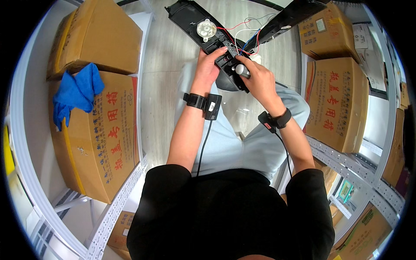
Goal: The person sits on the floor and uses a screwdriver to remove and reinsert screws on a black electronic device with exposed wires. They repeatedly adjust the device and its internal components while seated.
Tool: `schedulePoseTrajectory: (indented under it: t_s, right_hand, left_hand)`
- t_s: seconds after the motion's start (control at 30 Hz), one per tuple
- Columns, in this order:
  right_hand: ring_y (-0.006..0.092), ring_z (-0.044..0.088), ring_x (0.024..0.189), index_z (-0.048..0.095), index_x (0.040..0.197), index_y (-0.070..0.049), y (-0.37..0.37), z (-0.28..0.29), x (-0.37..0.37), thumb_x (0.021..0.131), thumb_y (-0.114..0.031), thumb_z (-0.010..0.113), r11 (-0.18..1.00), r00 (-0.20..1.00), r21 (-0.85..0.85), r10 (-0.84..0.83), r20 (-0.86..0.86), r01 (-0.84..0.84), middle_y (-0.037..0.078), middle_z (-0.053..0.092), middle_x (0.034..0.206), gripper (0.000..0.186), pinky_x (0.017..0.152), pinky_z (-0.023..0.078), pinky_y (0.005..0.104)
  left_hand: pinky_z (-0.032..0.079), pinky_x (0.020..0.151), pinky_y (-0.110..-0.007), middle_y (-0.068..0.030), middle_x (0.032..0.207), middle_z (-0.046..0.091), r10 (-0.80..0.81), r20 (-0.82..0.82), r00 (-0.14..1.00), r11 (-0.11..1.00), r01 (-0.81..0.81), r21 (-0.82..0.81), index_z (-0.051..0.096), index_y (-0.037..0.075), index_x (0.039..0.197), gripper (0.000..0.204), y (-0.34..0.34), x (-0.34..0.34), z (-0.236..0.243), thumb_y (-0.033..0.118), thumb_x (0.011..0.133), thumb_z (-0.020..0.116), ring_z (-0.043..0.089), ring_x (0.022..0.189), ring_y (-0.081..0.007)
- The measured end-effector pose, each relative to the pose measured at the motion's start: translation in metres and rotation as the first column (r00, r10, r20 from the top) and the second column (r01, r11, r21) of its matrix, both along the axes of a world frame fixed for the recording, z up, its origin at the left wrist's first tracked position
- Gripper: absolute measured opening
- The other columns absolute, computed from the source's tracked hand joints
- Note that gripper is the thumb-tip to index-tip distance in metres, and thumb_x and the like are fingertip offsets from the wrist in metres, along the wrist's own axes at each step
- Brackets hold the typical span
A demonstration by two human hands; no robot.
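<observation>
My left hand (209, 66) grips the long black plastic housing (187, 18) by its side, its thumb pressed on the parts inside. A round whitish part (206, 29) sits in the housing's far half. My right hand (261, 81) is closed round a tool with a grey and white rounded handle (243, 71); its working end is hidden. The fingertips of that hand are at the housing, beside a small dark block (231, 48). Thin red, white and blue wires (258, 38) run from there toward a second black shell (291, 21), standing tilted at the right.
Shelves with cardboard boxes flank me: a large box (102, 134) with a blue cloth (78, 93) hanging over it on the left, another box (336, 104) on the right. A clear plastic piece (243, 113) lies between my legs. Cables hang from both wristbands.
</observation>
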State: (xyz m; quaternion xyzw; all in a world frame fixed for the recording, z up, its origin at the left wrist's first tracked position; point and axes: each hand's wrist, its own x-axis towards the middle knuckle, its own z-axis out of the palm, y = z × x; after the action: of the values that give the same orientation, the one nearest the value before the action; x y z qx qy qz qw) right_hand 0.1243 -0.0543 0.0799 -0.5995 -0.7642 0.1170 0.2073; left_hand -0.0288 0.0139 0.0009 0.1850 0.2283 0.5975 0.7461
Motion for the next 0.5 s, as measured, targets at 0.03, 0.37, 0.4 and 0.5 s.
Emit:
schedulePoseTrajectory:
  t_s: [0.03, 0.37, 0.4, 0.5]
  right_hand:
    - [0.0286, 0.067, 0.083, 0.059, 0.119, -0.020, 0.000, -0.001, 0.000, 0.069, -0.006, 0.073, 1.000, 1.000, 0.020, 0.020, -0.001, -0.020, 0.006, 0.069, 0.099, 0.054, 0.066, 0.054, 0.0401]
    - [0.0313, 0.067, 0.081, 0.061, 0.121, -0.019, 0.000, 0.004, 0.002, 0.075, -0.008, 0.072, 0.994, 0.995, -0.084, 0.067, -0.074, -0.073, 0.010, 0.069, 0.101, 0.049, 0.068, 0.054, 0.0377]
    - [0.0314, 0.068, 0.081, 0.061, 0.121, -0.019, 0.000, 0.005, 0.002, 0.075, -0.007, 0.072, 0.992, 0.995, -0.109, 0.055, -0.079, -0.064, 0.010, 0.069, 0.102, 0.049, 0.069, 0.054, 0.0378]
    - [0.0314, 0.067, 0.082, 0.060, 0.123, -0.021, 0.003, -0.001, 0.008, 0.075, -0.007, 0.072, 0.993, 0.992, -0.065, 0.097, -0.083, -0.102, 0.009, 0.068, 0.105, 0.051, 0.070, 0.054, 0.0378]
  left_hand:
    - [0.054, 0.086, -0.035, -0.0084, 0.108, 0.065, -0.006, -0.007, 1.000, 1.000, 0.005, -0.002, 0.056, 0.003, 0.119, 0.039, 0.001, 0.000, -0.002, -0.003, 0.082, 0.067, 0.065, 0.096, -0.0197]
    - [0.054, 0.085, -0.035, -0.0077, 0.107, 0.065, 0.014, -0.020, 1.000, 1.000, -0.015, -0.027, 0.057, 0.004, 0.117, 0.041, 0.001, 0.002, -0.006, -0.006, 0.079, 0.068, 0.065, 0.094, -0.0199]
    - [0.054, 0.085, -0.035, -0.0076, 0.107, 0.065, 0.020, -0.015, 1.000, 0.999, -0.021, -0.031, 0.057, 0.004, 0.117, 0.041, 0.001, 0.002, -0.005, -0.006, 0.078, 0.069, 0.065, 0.094, -0.0198]
    - [0.054, 0.084, -0.034, -0.0076, 0.104, 0.066, 0.006, -0.030, 1.000, 0.999, -0.007, -0.041, 0.058, 0.003, 0.115, 0.040, 0.002, 0.002, -0.005, -0.006, 0.078, 0.068, 0.066, 0.093, -0.0196]
